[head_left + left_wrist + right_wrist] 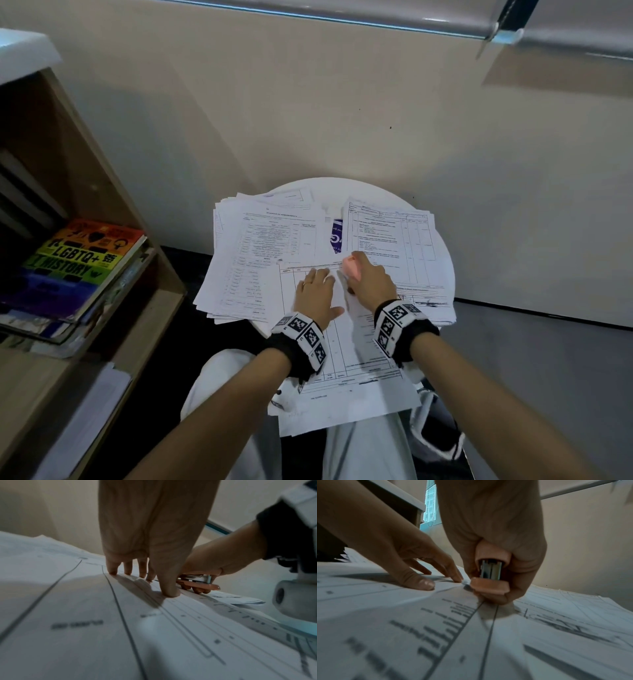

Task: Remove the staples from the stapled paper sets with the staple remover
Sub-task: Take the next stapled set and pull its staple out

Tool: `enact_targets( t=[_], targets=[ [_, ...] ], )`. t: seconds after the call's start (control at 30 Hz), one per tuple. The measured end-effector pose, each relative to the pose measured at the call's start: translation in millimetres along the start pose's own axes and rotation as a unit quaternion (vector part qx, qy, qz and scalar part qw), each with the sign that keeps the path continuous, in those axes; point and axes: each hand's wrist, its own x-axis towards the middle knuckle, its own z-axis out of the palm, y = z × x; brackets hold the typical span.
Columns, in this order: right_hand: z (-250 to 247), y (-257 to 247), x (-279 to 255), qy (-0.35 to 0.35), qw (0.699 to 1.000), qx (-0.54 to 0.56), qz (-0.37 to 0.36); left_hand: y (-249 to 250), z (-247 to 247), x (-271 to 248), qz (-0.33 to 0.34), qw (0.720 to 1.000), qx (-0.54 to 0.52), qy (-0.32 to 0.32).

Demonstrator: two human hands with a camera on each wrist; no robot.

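A stapled paper set (339, 363) printed with a table lies across the small round white table (342, 186) and over my lap. My left hand (317, 291) lies flat on it, fingers straight, pressing near its top edge (145, 573). My right hand (368, 279) grips a pink staple remover (351, 266) with metal jaws (490, 572). The tool's tip sits low at the top corner of the set, just right of the left fingertips (458, 579). The staple itself is hidden under the tool.
Two more paper stacks lie on the table, one at the left (260, 246) and one at the right (390, 236), with a blue item (337, 234) between them. A wooden shelf (102, 212) with books (78, 263) stands at the left. A wall is close behind.
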Motion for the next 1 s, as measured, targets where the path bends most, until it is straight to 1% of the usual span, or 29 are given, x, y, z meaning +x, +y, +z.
enact_targets(
  t=[0.2, 0.37, 0.53, 0.63, 0.7, 0.77, 0.83, 0.87, 0.97, 1.0],
  targets=[
    [5.5, -5.3, 9.3, 0.011, 1.0, -0.004, 0.015, -0.2, -4.6, 3.1, 0.016, 1.0, 0.016, -0.021],
    [8.3, -2.9, 13.9, 0.029, 0.998, -0.034, -0.04, 4.7, -5.2, 7.4, 0.007, 0.999, 0.03, -0.039],
    [8.0, -9.8, 14.6, 0.034, 0.999, -0.041, -0.008, 0.9, -4.0, 8.6, 0.024, 0.999, 0.024, -0.029],
    [11.9, -11.4, 16.4, 0.044, 0.998, -0.045, -0.017, -1.3, -2.5, 8.8, 0.033, 0.999, 0.027, -0.024],
    [12.1, -11.9, 18.9, 0.041, 0.998, -0.039, -0.02, -1.1, -2.5, 9.5, 0.032, 0.999, 0.028, -0.024],
    [11.0, -15.6, 23.8, 0.046, 0.999, -0.028, 0.005, -2.8, -0.3, 10.7, 0.036, 0.999, 0.028, -0.018],
    [8.3, -22.4, 28.0, 0.049, 0.998, 0.012, 0.037, -4.6, 1.3, 11.8, 0.042, 0.999, 0.021, -0.013],
    [6.7, -25.7, 28.8, 0.052, 0.997, 0.029, 0.041, -5.5, 1.1, 12.3, 0.043, 0.999, 0.017, -0.014],
    [0.3, -28.7, 19.7, 0.076, 0.996, 0.045, 0.005, -9.9, 0.5, 14.8, 0.049, 0.999, 0.003, -0.02],
    [-2.8, -27.4, 14.2, 0.082, 0.995, 0.047, -0.008, -10.7, -0.8, 14.6, 0.053, 0.998, -0.017, -0.013]
  ],
)
